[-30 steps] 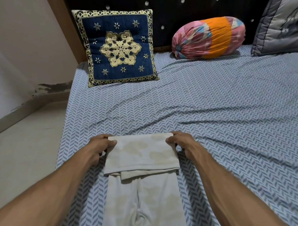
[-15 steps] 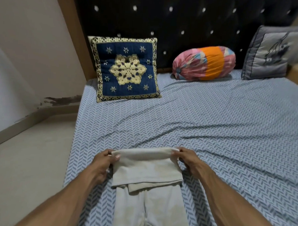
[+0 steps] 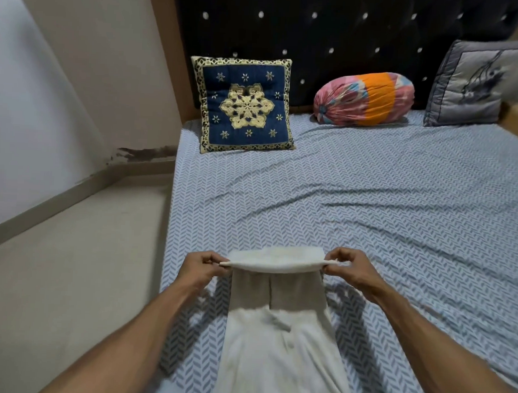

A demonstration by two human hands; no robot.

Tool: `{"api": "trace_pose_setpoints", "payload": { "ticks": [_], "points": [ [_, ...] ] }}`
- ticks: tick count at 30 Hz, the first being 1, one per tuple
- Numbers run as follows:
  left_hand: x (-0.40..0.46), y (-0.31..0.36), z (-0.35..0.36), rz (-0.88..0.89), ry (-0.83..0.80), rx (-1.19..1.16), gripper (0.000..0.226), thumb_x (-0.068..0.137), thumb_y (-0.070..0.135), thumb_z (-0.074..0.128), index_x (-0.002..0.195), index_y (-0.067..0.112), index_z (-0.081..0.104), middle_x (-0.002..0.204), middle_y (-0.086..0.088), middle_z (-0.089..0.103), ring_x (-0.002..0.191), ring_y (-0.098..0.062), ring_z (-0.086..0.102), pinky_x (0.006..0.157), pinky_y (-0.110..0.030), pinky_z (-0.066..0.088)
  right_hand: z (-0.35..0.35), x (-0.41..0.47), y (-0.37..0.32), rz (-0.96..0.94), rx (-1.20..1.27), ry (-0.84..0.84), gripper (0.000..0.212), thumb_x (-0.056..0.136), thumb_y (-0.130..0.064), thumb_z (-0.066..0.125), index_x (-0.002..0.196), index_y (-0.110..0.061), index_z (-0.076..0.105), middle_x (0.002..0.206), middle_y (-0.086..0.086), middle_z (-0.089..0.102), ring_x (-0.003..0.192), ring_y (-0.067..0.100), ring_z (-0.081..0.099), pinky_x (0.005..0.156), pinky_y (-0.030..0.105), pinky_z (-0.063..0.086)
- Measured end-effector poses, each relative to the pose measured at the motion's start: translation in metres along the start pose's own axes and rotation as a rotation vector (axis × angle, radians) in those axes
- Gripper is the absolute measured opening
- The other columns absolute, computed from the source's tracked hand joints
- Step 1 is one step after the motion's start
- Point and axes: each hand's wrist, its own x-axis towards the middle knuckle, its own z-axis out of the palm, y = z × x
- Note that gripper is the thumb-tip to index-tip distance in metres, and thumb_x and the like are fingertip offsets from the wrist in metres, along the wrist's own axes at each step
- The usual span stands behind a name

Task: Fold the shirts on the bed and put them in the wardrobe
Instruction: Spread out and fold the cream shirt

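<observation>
A cream white shirt (image 3: 278,339) lies lengthwise on the blue patterned bed sheet (image 3: 370,207), near the bed's front left part. Its far end is folded over and lifted off the sheet, casting a shadow on the cloth beneath. My left hand (image 3: 202,266) pinches the left corner of that lifted fold. My right hand (image 3: 348,267) pinches the right corner. The fold hangs stretched between both hands. The shirt's near end, with a button showing, runs out of the bottom of the view.
A navy and gold cushion (image 3: 244,105), a pink and orange bolster (image 3: 364,98) and a grey pillow (image 3: 473,82) lean on the dark tufted headboard (image 3: 333,30). Bare floor (image 3: 71,262) and a wall lie left of the bed.
Both hands have raised the folded far end of the shirt off the bed and drawn it toward me. The view has tilted up, showing more headboard.
</observation>
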Motion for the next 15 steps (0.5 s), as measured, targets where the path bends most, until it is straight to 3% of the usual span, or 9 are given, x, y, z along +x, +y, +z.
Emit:
{"api": "trace_pose_setpoints", "payload": {
  "ticks": [4, 9, 13, 15],
  "points": [
    [-0.036, -0.014, 0.006, 0.055, -0.051, 0.080, 0.029, 0.075, -0.020, 0.071, 0.076, 0.009, 0.076, 0.061, 0.005, 0.071, 0.062, -0.003, 0.065, 0.060, -0.013, 0.048, 0.005, -0.044, 0.014, -0.037, -0.037, 0.004, 0.020, 0.073, 0.003, 0.080, 0.074, -0.017, 0.075, 0.077, 0.004, 0.073, 0.080, 0.012, 0.064, 0.081, 0.036, 0.047],
    [-0.073, -0.034, 0.003, 0.086, -0.108, 0.117, 0.028, 0.074, -0.022, 0.070, 0.077, 0.005, 0.077, 0.063, 0.001, 0.072, 0.061, -0.004, 0.065, 0.060, -0.014, 0.049, 0.007, -0.085, 0.032, -0.065, -0.106, -0.029, 0.015, 0.072, -0.007, 0.082, 0.078, -0.019, 0.075, 0.083, -0.001, 0.073, 0.094, 0.024, 0.066, 0.089, 0.049, 0.050],
    [-0.100, -0.060, -0.006, 0.105, -0.196, 0.165, 0.025, 0.071, -0.016, 0.075, 0.078, 0.008, 0.081, 0.080, -0.021, 0.075, 0.075, -0.018, 0.067, 0.075, -0.030, 0.051, 0.010, -0.124, 0.043, -0.072, -0.164, -0.032, 0.019, 0.068, -0.009, 0.084, 0.075, -0.023, 0.073, 0.082, -0.008, 0.070, 0.090, 0.013, 0.066, 0.086, 0.043, 0.051],
    [-0.114, -0.076, -0.008, 0.118, -0.222, 0.228, 0.030, 0.071, -0.015, 0.076, 0.077, 0.013, 0.082, 0.081, -0.022, 0.075, 0.075, -0.021, 0.066, 0.074, -0.032, 0.052, 0.013, -0.146, 0.054, -0.098, -0.216, -0.042, 0.018, 0.066, -0.015, 0.084, 0.074, -0.027, 0.073, 0.082, -0.009, 0.069, 0.087, 0.011, 0.066, 0.082, 0.043, 0.053]
  ]
}}
